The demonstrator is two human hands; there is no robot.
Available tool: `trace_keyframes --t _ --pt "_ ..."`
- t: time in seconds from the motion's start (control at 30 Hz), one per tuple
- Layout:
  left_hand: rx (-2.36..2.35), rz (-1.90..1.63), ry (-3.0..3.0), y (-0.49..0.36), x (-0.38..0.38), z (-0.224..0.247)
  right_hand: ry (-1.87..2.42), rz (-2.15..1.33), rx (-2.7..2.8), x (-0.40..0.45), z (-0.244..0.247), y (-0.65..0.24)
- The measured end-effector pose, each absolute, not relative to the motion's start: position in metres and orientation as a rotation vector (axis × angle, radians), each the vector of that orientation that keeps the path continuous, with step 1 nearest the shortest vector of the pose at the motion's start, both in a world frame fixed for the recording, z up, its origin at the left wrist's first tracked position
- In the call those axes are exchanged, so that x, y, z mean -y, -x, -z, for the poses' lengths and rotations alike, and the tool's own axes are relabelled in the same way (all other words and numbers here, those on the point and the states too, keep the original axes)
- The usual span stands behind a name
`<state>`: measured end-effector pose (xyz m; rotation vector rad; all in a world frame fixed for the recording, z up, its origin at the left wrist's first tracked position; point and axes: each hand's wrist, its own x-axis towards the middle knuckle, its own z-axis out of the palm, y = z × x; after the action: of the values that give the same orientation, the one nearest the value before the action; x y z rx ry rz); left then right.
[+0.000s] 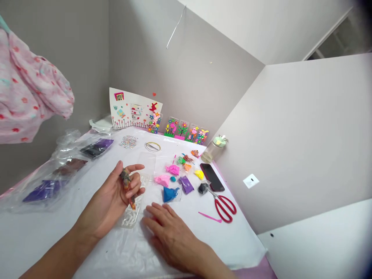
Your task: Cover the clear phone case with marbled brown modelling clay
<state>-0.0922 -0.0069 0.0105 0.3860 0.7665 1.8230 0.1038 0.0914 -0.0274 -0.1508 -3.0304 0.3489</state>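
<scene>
A mottled dark-and-orange piece (126, 179) is gripped between the thumb and curled fingers of the left hand (112, 201), above the white sheet (107, 257), its lower tip seen against a clear molded tray (128, 221). The right hand (173, 237) is laid palm down beside the tray, open, with nothing seen gripped; what lies under its fingers cannot be told. The step in hand is judged to be the handling or inspection of the piece. For any shift of it, a light, steady hold seems called for. The blue packet (169, 195), pink tool (209, 217) and red-handled scissors (225, 208) are left unheld.
</scene>
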Motion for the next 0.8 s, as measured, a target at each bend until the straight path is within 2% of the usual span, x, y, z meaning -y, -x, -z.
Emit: trace_keyframes --t 0.1,0.17,0.3,0.37,0.53,0.7,0.8 --pt "-0.666 -1.850 -0.260 0.090 0.005 -0.018 0.374 -0.165 2.902 -0.115 0.034 -0.096" --pt "-0.606 -1.910 -0.195 0.088 0.003 -0.021 0.517 -0.276 2.728 -0.125 0.026 -0.089" --pt "-0.537 -2.024 -0.145 0.080 -0.001 -0.023 0.445 -1.159 2.397 -0.096 0.005 -0.069" --pt "-0.549 -2.025 -0.166 0.078 -0.001 -0.021 0.344 -1.356 2.241 -0.072 0.002 -0.057" --pt "-0.838 -2.005 -0.472 0.078 0.005 -0.015 0.450 -1.233 1.950 -0.051 -0.001 -0.037" --pt "-1.203 -1.849 -0.840 0.070 0.011 -0.008 0.458 -0.818 2.125 -0.060 -0.013 -0.031" --pt "-1.240 -1.780 -0.902 0.067 0.009 -0.006 0.451 -0.797 2.195 -0.058 -0.021 -0.034"
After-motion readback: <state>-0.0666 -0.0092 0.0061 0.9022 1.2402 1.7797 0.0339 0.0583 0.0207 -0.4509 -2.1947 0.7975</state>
